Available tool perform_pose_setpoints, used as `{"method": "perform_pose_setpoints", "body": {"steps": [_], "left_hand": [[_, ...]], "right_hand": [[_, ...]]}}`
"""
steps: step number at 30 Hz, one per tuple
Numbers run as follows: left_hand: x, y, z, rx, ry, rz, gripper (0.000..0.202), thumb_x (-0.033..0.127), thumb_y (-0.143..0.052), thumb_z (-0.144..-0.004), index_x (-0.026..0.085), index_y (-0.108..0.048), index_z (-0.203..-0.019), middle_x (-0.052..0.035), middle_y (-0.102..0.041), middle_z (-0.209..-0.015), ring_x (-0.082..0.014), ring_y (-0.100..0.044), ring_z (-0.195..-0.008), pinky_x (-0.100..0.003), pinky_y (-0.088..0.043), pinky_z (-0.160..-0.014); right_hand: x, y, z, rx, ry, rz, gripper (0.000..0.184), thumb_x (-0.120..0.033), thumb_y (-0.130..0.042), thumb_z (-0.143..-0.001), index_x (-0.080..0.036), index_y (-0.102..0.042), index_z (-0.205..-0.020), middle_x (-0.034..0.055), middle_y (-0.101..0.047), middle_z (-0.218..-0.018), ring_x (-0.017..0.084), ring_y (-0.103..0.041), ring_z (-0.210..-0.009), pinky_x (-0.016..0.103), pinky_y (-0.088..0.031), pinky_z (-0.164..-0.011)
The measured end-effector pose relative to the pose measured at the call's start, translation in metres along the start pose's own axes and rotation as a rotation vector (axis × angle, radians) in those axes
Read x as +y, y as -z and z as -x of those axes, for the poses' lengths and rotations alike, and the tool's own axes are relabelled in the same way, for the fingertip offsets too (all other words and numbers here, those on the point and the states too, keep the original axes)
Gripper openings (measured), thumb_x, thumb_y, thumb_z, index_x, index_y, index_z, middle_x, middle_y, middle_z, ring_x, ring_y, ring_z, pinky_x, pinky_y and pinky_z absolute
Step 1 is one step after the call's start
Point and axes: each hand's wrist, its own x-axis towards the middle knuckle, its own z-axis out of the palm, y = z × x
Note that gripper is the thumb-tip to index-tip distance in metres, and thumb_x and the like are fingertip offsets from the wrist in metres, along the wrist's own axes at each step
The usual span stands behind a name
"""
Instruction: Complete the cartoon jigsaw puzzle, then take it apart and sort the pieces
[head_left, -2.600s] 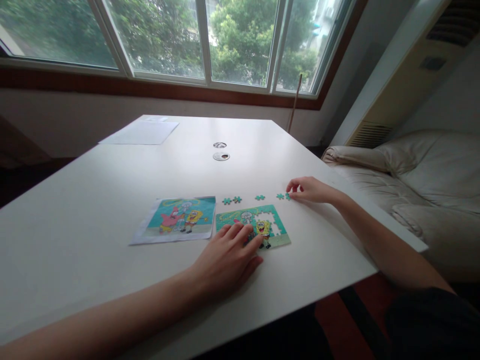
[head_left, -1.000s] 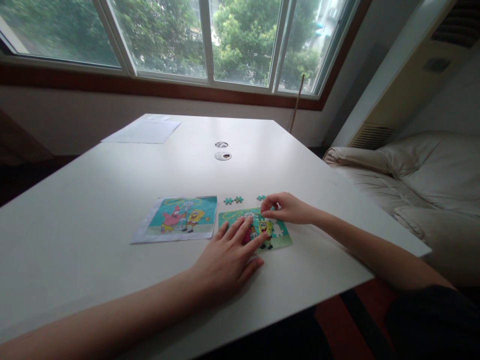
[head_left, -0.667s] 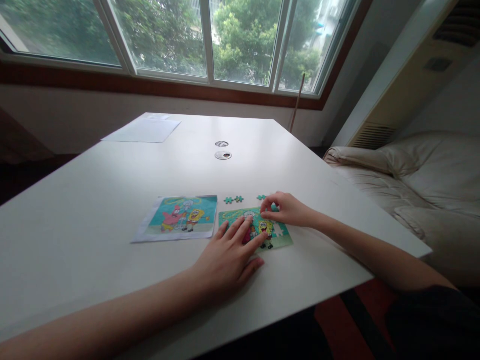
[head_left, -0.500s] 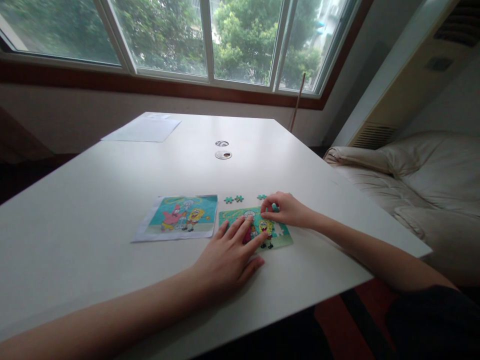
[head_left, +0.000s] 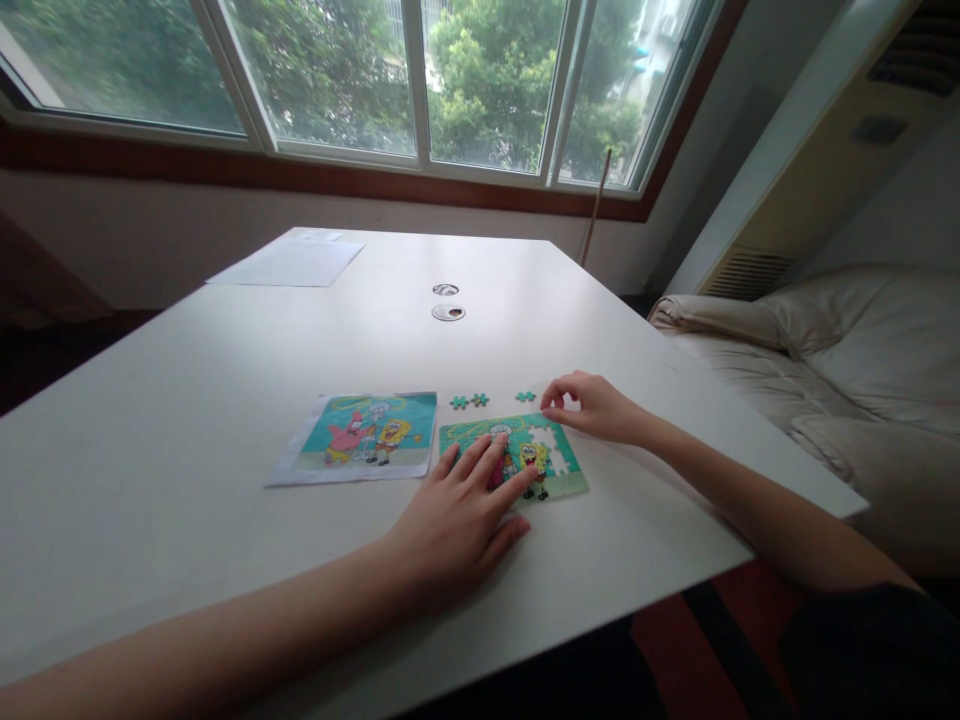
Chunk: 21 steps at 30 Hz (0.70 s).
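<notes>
Puzzle [head_left: 531, 457] lies on the counter [head_left: 225, 420] right of the printed sheet [head_left: 360, 435], probably keeping both visible, apparently steadied by the left hand [head_left: 454, 510] with spread fingers, while the right hand [head_left: 598, 408] has narrow fingers, any grip unclear.

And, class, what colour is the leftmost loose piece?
The leftmost loose piece is teal-green, shown in the head view.

Cartoon jigsaw [head_left: 531, 456] flat, jagged gap toward far right; three teal loose pieces [head_left: 480, 399] beyond far edge.

Smooth, glossy white table [head_left: 225, 400], paper picture sheet [head_left: 292, 466], creased leather-look sofa [head_left: 847, 320]
</notes>
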Motion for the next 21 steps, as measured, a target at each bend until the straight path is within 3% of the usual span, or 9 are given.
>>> {"method": "perform_pose_setpoints", "body": {"steps": [12,21], "left_hand": [[0.000,-0.001,0.001,0.015,0.007,0.008,0.049,0.044,-0.035,-0.086,0.032,-0.025,-0.133,-0.0102,-0.023,-0.140,-0.0312,-0.021,-0.127,-0.052,-0.022,-0.096],[0.000,0.001,0.001,0.008,0.000,0.012,0.048,0.044,-0.033,-0.087,0.032,-0.026,-0.133,-0.0100,-0.025,-0.140,-0.0309,-0.020,-0.127,-0.052,-0.021,-0.097]], "right_hand": [[0.014,0.001,-0.008,0.017,-0.057,0.053,0.011,-0.026,-0.056,-0.073,-0.018,-0.064,-0.075,-0.0001,-0.060,-0.069,0.011,-0.050,-0.062,0.021,-0.035,-0.061],[0.000,-0.025,-0.050,-0.024,0.139,0.026,0.015,-0.025,-0.055,-0.074,-0.018,-0.064,-0.084,0.0013,-0.063,-0.076,0.011,-0.052,-0.067,0.022,-0.037,-0.065]]}}
